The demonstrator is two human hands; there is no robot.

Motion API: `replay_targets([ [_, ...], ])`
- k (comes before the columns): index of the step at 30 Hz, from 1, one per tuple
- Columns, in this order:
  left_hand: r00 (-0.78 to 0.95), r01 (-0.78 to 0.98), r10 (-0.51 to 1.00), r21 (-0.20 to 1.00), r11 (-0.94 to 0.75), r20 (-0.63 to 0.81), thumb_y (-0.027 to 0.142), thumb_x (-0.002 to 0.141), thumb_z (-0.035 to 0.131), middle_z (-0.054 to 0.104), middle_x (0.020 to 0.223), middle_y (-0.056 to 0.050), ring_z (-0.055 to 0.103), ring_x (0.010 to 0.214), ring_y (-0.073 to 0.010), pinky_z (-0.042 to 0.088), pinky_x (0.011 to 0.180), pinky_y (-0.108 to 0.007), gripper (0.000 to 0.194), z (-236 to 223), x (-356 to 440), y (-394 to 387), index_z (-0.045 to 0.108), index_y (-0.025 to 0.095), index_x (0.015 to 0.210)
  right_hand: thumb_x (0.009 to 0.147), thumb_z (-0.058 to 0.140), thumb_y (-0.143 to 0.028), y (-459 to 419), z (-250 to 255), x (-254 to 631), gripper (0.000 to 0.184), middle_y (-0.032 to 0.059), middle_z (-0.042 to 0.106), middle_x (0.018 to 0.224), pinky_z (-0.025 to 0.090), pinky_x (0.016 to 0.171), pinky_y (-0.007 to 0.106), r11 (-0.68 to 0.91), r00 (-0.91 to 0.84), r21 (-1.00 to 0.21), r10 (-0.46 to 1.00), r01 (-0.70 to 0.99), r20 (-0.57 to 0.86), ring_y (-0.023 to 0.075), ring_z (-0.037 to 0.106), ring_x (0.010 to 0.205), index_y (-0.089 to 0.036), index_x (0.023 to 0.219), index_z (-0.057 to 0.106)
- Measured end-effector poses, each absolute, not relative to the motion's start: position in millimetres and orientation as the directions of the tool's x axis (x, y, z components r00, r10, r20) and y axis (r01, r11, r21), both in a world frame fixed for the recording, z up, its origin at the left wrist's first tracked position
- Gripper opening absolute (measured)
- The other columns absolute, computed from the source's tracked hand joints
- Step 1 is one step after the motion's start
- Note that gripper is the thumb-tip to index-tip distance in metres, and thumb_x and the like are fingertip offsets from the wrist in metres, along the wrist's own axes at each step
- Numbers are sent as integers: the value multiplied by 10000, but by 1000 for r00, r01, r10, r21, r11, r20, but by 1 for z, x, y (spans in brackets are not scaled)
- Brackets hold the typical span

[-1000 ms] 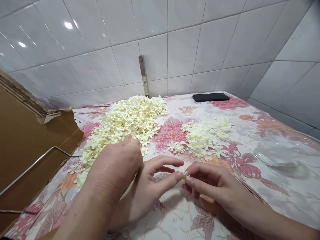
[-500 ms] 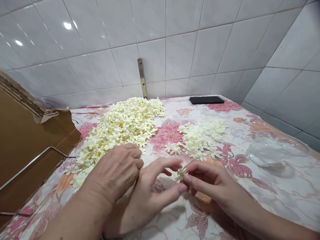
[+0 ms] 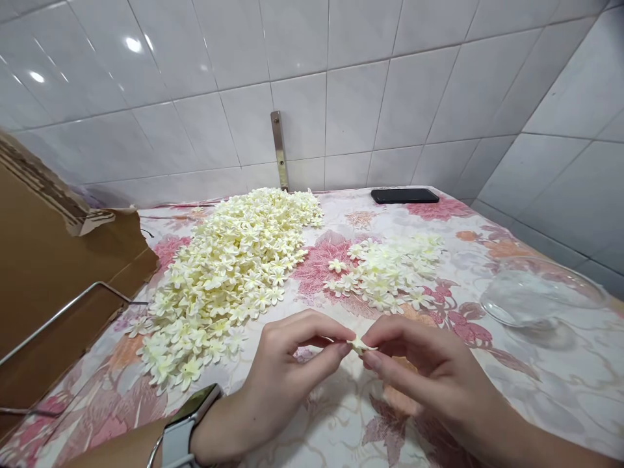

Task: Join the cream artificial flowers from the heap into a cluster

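Note:
Both of my hands meet over the tablecloth, pinching one small pale artificial flower [image 3: 359, 344] between them. My left hand [image 3: 297, 370], a smartwatch [image 3: 192, 416] on its wrist, grips the flower's left side with thumb and index finger. From the other side, my right hand [image 3: 429, 374] holds it between fingertips and thumb. Fingers cover part of the flower. A large heap of cream-white flowers [image 3: 234, 260] spreads to the left and back. Beyond my right hand lies a smaller pile of similar flowers [image 3: 394, 270], one single flower [image 3: 337, 265] at its left edge.
A black phone [image 3: 404, 195] lies near the tiled wall [image 3: 355, 110]. At the right stands a clear plastic container [image 3: 531, 299]. A cut cardboard box [image 3: 63, 273] and a bent metal rod [image 3: 63, 318] take up the left side. The floral tablecloth [image 3: 487, 390] covers the table.
Another person's hand, at the left over my left forearm, has left the view. My left fingers have closed on the flower. A single flower now shows beside the smaller pile.

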State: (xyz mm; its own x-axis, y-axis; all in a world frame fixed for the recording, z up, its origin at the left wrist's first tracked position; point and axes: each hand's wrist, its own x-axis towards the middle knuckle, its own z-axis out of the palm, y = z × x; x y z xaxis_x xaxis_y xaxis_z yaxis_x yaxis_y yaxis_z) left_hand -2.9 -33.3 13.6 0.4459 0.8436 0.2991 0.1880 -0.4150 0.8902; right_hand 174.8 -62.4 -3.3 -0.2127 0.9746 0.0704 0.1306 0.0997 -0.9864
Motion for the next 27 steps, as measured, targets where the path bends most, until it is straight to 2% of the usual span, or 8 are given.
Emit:
replay_targets([
  [8,453,169,812,859,-484,368,45,768,631,723,771,-8,649,721,-111,492,681,-170,148,17,-9,-29,707,167,801,864,545,-309,-65,-2,175,121,-4,614,712,461,550,221,140,-232,-976,968,165,99,130,586,635,-227,812,617],
  [12,451,175,795,833,-525,406,24,751,637,719,749,-16,651,703,-122,497,669,-188,159,16,-8,-30,709,162,785,818,601,-285,-65,-3,174,75,-1,611,710,469,579,220,173,-126,-970,980,174,152,135,586,660,-222,782,615],
  [15,420,244,776,765,-596,471,-9,726,633,712,714,-20,646,663,-124,490,631,-190,185,17,-9,-31,704,154,777,787,647,-330,-67,-2,172,181,-29,542,586,438,490,203,65,-40,-995,997,70,62,102,521,522,-205,688,562],
  [17,405,291,744,697,-656,531,-8,717,632,701,682,-28,637,620,-123,481,586,-190,176,19,-10,-32,701,144,774,782,650,-382,-68,0,170,228,-31,524,536,421,440,203,-64,-121,-998,991,-27,-60,93,487,463,-190,678,583],
  [20,433,318,681,606,-729,591,24,736,624,674,626,-50,613,542,-122,462,507,-188,124,21,-11,-35,700,113,777,763,660,-418,-70,1,167,240,-1,584,603,457,445,218,-222,-271,-965,946,-141,-178,105,525,481,-180,793,652],
  [22,471,323,655,575,-752,591,27,749,611,661,611,-69,607,522,-124,459,485,-186,118,22,-11,-37,699,87,798,748,681,-404,-71,2,165,224,-3,593,653,472,460,206,-245,-269,-952,944,-184,-191,99,539,506,-194,821,652],
  [27,503,324,632,549,-770,589,41,763,608,660,614,-86,618,536,-132,479,500,-186,104,23,-9,-42,681,71,831,697,732,-357,-74,7,159,208,-39,537,590,447,416,178,-240,-167,-944,964,-227,-205,76,493,456,-198,731,602],
])
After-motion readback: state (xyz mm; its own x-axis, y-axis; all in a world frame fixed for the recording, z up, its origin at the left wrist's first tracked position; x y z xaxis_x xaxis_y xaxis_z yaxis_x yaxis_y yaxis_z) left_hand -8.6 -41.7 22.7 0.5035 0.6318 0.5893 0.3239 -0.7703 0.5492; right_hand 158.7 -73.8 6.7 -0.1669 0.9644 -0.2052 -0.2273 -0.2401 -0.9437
